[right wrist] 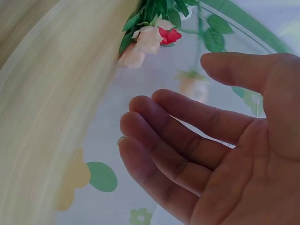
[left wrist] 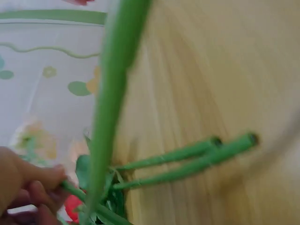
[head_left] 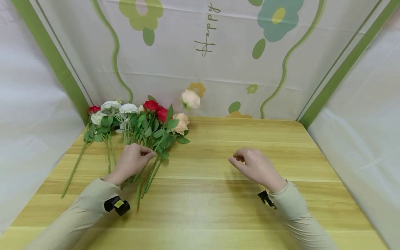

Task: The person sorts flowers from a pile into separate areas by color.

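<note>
My left hand (head_left: 132, 159) pinches a green stem (left wrist: 110, 215) between thumb and fingers, above the flower pile. A pale cream artificial rose (head_left: 190, 99) stands up past the pile's right end, in front of the back cloth; its leaves and stem are partly hidden in the head view. Under and around this hand lie red roses (head_left: 151, 105), white flowers (head_left: 128, 108) and a peach rose (head_left: 181, 123), their stems pointing toward me. On the right, my right hand (head_left: 254, 166) hovers above the table with loosely bent fingers, and its palm (right wrist: 248, 183) holds nothing.
The wood-grain table (head_left: 200, 208) ends at a printed cloth (head_left: 237, 62) behind it, with white side panels left and right. One separate stem (head_left: 73, 170) lies at the pile's far left. Each wrist wears a black camera strap (head_left: 117, 205).
</note>
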A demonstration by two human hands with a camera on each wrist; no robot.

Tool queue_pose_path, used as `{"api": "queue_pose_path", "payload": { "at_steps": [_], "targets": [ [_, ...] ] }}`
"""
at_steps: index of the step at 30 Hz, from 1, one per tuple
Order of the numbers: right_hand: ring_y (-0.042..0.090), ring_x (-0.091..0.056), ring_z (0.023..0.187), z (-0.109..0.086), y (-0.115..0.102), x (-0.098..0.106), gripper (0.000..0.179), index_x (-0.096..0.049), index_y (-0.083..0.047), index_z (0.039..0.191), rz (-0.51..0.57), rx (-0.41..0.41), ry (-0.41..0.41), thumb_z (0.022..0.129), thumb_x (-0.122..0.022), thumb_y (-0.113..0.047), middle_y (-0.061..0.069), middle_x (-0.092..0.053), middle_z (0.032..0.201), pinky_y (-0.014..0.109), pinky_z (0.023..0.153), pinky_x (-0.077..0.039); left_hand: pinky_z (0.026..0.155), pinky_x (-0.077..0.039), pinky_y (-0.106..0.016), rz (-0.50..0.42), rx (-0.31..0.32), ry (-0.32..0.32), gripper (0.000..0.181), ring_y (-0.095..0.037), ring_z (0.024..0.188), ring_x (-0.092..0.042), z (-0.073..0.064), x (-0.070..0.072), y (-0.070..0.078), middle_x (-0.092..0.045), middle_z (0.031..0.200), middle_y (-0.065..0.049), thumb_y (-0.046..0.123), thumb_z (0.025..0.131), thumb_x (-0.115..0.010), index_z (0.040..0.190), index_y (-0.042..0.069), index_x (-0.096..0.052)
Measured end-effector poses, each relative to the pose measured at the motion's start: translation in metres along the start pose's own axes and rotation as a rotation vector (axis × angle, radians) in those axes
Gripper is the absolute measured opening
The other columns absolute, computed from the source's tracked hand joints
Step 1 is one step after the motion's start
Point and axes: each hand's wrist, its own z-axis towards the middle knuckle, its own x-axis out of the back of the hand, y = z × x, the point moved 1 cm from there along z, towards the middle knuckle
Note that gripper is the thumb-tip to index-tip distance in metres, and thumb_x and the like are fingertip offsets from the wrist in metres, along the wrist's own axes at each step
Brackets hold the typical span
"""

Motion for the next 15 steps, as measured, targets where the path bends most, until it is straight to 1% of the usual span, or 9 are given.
{"api": "queue_pose_path", "payload": {
  "at_steps": [3, 5, 7, 10, 13, 15],
  "targets": [
    [0.017, -0.064, 0.084, 0.000, -0.004, 0.000, 0.024, -0.073, -0.009, 0.099, 0.018, 0.010, 0.024, 0.096, -0.065, -0.032, -0.002, -0.067, 0.092, 0.037, 0.073, -0.051, 0.052, -0.046, -0.031, -0.094, -0.034, 0.131, 0.020, -0.017, 0.055, -0.059, 0.001, 0.001, 0.007, -0.073, 0.086, -0.010, 0.018, 0.095, -0.069, 0.102, 0.002, -0.077],
    [0.020, -0.064, 0.087, 0.001, -0.008, 0.000, 0.025, -0.073, -0.009, 0.100, 0.032, 0.021, 0.050, 0.097, -0.064, -0.031, -0.001, -0.067, 0.095, 0.037, 0.074, -0.051, 0.053, -0.046, -0.029, -0.144, -0.044, 0.209, 0.021, -0.018, 0.061, -0.063, 0.001, 0.001, 0.015, -0.073, 0.087, -0.008, 0.022, 0.094, -0.070, 0.103, 0.003, -0.077],
    [0.018, -0.064, 0.087, 0.002, -0.013, -0.001, 0.023, -0.073, -0.009, 0.101, 0.055, 0.034, 0.080, 0.097, -0.064, -0.030, -0.001, -0.067, 0.095, 0.034, 0.071, -0.052, 0.055, -0.047, -0.026, -0.195, -0.054, 0.264, 0.022, -0.017, 0.065, -0.064, 0.001, -0.001, 0.025, -0.073, 0.085, -0.005, 0.025, 0.093, -0.071, 0.102, 0.006, -0.077],
    [0.012, -0.062, 0.084, 0.004, -0.022, -0.004, 0.021, -0.072, -0.009, 0.103, 0.131, 0.053, 0.116, 0.098, -0.063, -0.027, -0.004, -0.067, 0.094, 0.030, 0.068, -0.052, 0.056, -0.046, -0.023, -0.319, -0.074, 0.316, 0.021, -0.016, 0.067, -0.063, -0.002, -0.008, 0.044, -0.073, 0.085, -0.003, 0.026, 0.092, -0.073, 0.102, 0.007, -0.078],
    [0.008, -0.061, 0.083, 0.008, -0.034, -0.005, 0.018, -0.072, -0.011, 0.104, 0.249, 0.065, 0.151, 0.099, -0.063, -0.026, -0.006, -0.066, 0.093, 0.029, 0.067, -0.053, 0.054, -0.045, -0.023, -0.469, -0.116, 0.333, 0.017, -0.018, 0.066, -0.061, -0.004, -0.020, 0.064, -0.072, 0.084, -0.003, 0.022, 0.091, -0.074, 0.100, 0.008, -0.078],
    [0.008, -0.062, 0.083, 0.011, -0.044, -0.005, 0.018, -0.073, -0.012, 0.105, 0.340, 0.070, 0.178, 0.098, -0.063, -0.025, -0.007, -0.067, 0.093, 0.031, 0.069, -0.054, 0.053, -0.044, -0.023, -0.557, -0.139, 0.332, 0.014, -0.020, 0.064, -0.059, -0.005, -0.030, 0.078, -0.072, 0.083, -0.004, 0.019, 0.091, -0.074, 0.099, 0.008, -0.078]
  ]
}}
